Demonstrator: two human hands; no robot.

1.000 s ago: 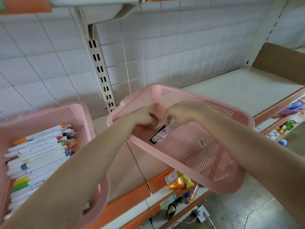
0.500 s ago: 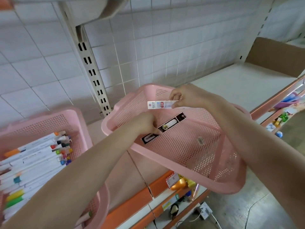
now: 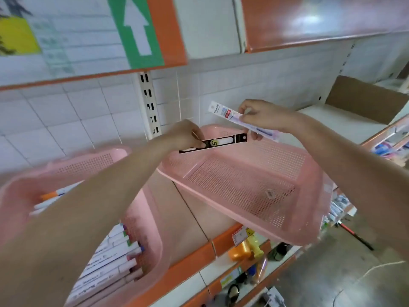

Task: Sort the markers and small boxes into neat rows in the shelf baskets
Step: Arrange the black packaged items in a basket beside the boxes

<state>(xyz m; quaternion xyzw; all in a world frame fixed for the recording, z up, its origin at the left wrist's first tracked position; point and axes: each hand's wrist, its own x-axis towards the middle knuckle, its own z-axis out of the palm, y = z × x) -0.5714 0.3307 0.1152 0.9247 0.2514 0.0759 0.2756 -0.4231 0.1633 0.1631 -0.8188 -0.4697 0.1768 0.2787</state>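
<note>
My left hand (image 3: 187, 136) pinches one end of a long black packet (image 3: 223, 141) with a white window, holding it above the far rim of the right pink basket (image 3: 309, 218). My right hand (image 3: 263, 115) grips a clear narrow packet (image 3: 230, 115) with a white and red label, raised above the same basket's back edge. That basket's mesh floor shows only a small sticker (image 3: 270, 193). The left pink basket (image 3: 152, 235) holds several white markers (image 3: 115, 260) lying side by side, partly hidden by my left forearm.
Both baskets sit on a cream shelf (image 3: 336, 116) with an orange front edge (image 3: 199, 255). A cardboard piece (image 3: 363, 98) stands at the far right. An upper shelf (image 3: 309, 25) hangs overhead. A slotted upright (image 3: 149, 103) runs up the tiled wall. Lower shelves hold small goods (image 3: 247, 249).
Both hands rose out of the right basket, the left lifting the black packet off its floor, the right carrying the clear packet higher. The view tilted upward.
</note>
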